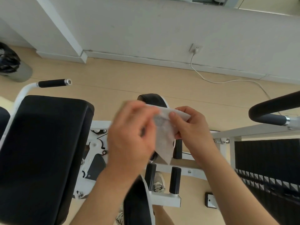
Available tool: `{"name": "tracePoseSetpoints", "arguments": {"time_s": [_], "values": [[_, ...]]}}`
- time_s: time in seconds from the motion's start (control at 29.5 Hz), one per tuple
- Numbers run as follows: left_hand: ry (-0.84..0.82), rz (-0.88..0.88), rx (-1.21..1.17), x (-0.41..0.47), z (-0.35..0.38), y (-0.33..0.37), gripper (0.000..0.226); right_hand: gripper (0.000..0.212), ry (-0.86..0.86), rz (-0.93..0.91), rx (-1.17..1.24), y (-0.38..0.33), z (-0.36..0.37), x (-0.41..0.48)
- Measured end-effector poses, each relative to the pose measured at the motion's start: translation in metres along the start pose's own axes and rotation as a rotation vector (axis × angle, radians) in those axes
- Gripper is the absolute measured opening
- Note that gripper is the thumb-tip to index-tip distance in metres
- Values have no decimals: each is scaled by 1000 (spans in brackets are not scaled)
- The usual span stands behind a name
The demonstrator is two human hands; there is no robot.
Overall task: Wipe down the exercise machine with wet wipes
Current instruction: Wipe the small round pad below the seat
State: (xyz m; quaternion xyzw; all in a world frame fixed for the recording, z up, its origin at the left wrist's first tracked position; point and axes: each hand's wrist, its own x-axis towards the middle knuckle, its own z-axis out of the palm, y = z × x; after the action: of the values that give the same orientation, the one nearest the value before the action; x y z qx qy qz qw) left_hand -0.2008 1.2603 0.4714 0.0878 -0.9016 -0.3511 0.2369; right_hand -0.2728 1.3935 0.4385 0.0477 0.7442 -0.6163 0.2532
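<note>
A white wet wipe [164, 138] hangs between my two hands above the exercise machine. My right hand [193, 127] pinches the wipe's upper edge with thumb and fingers. My left hand [131, 132] is blurred; its curled fingers hold the wipe's left side. The machine has a white frame [227, 133], a large black back pad [43, 151] at the left, a black seat pad [153, 99] behind my hands, and black foam rollers [175, 180] below them.
A black-gripped handle [53, 83] sticks out at upper left, another handle [269, 117] at right. The black weight stack [266, 159] stands at right. A lined bin [13, 65] sits far left. A white cable [211, 80] runs from a wall socket [196, 48] across the floor.
</note>
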Motion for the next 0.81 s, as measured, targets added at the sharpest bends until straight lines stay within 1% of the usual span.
{"name": "tracePoseSetpoints", "arguments": {"time_s": [0.03,0.07,0.14,0.17,0.24,0.27,0.3,0.34,0.37,0.41,0.47,0.51,0.54,0.61,0.68,0.74,0.78,0.81], "values": [[-79,127,17,-4,12,2,18,11,40,-5,11,2,1,2],[-176,213,34,-7,25,1,22,12,79,-15,20,4,0,4],[-369,252,76,-14,46,-10,33,14,170,-48,-22,9,-2,6],[-429,275,133,-15,53,-19,37,18,225,-62,-63,13,-4,7],[-462,388,288,-13,63,-40,38,29,288,-116,-149,21,-4,4],[-460,408,317,-6,66,-51,37,35,275,-159,-177,23,-1,2],[-445,377,285,3,67,-57,39,40,237,-206,-196,25,4,-2],[-422,269,192,15,71,-65,41,44,179,-258,-219,27,12,-3],[-413,77,31,27,73,-69,44,48,122,-306,-256,30,21,-2],[-416,-175,-177,39,75,-72,45,51,86,-340,-313,34,31,-1],[-396,-645,-535,54,83,-78,36,53,110,-406,-491,42,45,5],[-364,-808,-619,55,89,-82,32,54,155,-433,-565,45,49,7],[-331,-920,-657,54,95,-85,30,55,202,-450,-604,47,51,8],[-295,-1091,-677,49,107,-94,31,57,284,-459,-610,52,54,10],[-364,-1194,-619,35,113,-103,45,57,336,-441,-568,58,58,8],[-470,-1202,-583,23,108,-107,63,57,348,-413,-513,61,62,4],[-499,-1165,-588,18,102,-105,66,57,343,-401,-484,62,63,3],[-491,-1090,-617,12,95,-99,66,57,334,-395,-451,62,64,2]]}}
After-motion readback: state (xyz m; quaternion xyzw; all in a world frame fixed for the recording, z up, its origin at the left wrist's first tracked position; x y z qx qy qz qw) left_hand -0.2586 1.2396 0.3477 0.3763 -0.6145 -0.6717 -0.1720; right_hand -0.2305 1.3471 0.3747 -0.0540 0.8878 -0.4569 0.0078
